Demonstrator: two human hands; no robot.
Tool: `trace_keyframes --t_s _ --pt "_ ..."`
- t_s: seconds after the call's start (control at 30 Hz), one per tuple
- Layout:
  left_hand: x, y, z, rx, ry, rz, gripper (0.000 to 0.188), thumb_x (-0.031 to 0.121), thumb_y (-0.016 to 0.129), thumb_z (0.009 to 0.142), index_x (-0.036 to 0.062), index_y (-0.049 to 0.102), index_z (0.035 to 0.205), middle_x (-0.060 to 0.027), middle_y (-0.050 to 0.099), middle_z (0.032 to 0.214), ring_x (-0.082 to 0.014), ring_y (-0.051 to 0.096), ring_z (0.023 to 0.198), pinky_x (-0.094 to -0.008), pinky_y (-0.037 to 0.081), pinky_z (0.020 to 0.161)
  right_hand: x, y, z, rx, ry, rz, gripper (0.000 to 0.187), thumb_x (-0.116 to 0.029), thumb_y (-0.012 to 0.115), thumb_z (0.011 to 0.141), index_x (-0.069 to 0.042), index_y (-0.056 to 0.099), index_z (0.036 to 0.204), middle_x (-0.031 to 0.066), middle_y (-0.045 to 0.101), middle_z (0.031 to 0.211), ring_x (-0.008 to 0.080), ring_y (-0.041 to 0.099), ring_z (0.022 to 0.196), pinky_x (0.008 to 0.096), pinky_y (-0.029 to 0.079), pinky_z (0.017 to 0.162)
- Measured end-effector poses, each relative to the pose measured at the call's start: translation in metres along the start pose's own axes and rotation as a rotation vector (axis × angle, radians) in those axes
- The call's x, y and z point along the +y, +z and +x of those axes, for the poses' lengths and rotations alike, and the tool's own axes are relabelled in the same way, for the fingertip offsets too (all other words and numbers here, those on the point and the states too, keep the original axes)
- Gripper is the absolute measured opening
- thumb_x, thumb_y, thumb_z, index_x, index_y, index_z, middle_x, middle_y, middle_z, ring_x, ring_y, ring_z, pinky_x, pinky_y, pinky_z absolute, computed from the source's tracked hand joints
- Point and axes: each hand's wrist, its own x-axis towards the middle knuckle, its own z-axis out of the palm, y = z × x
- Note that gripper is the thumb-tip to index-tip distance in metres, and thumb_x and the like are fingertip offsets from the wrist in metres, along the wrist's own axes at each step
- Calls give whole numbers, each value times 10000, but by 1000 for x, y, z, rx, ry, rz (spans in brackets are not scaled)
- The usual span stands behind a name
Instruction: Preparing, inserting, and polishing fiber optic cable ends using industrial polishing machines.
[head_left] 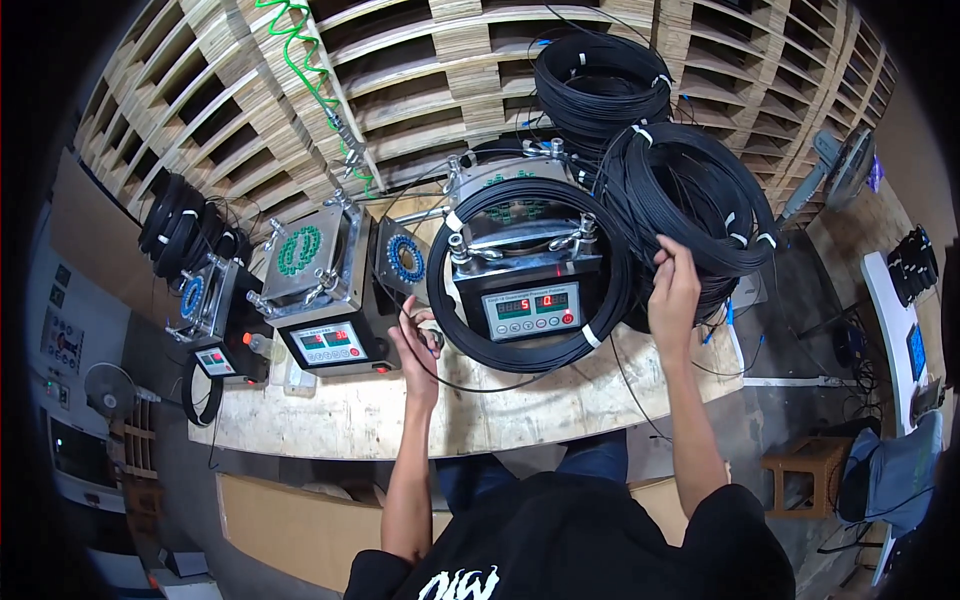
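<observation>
Left hand (416,350) and right hand (673,284) are flanking the black coil (520,358) at twelve o'clock, from its eight and three — left half-curled by loose cable (480,390), right narrowed, grips unclear — slack guiding should be limiting kinks.

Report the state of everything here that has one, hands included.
Left hand: fingers curled at a black cable; hold unclear.
Right hand: fingers bent, by the stacked coils; contact unclear.
Nearest cable coil: wound, tied.
Stacked coils: wound, tied.
Polishing-machine displays: three lit.
Bottle: orange cap on.
Right-side fan: spin unclear.
</observation>
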Motion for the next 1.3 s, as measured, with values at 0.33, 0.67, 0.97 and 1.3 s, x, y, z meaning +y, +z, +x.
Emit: trace_keyframes --t_s 0.33,0.67,0.97,1.3 --pt "-12 5 -15 -35 44 143 720 423 647 1007 49 350 1547 -49 516 1343 -93 517 964 -248 424 868 14 25 -46 93 169 -44 320 38 466 997 24 555 1304 126 575 862 251 559 731 342 482 748" --pt "-2 37 6 65 151 425 576 251 728 963 -5 471 1411 -108 525 1310 -181 567 1141 -320 445 1006 6 44 -56 -39 355 -301 481 -432 508 1047 -40 566 1320 257 713 1121 467 679 983 513 514 819" --pt "-19 24 10 104 123 609 451 220 759 914 -16 559 1242 -119 470 1231 -258 546 1123 -358 420 1008 4 42 -39 -128 409 -286 697 -567 728 864 -18 587 1270 250 698 1168 447 669 1062 492 513 905" --pt "-30 47 19 384 392 742 473 239 740 937 -134 538 1145 -171 467 1174 -334 520 1084 -386 394 1000 7 61 -36 -29 304 -374 450 -299 714 898 -11 541 1198 209 562 1249 482 659 956 553 511 800"
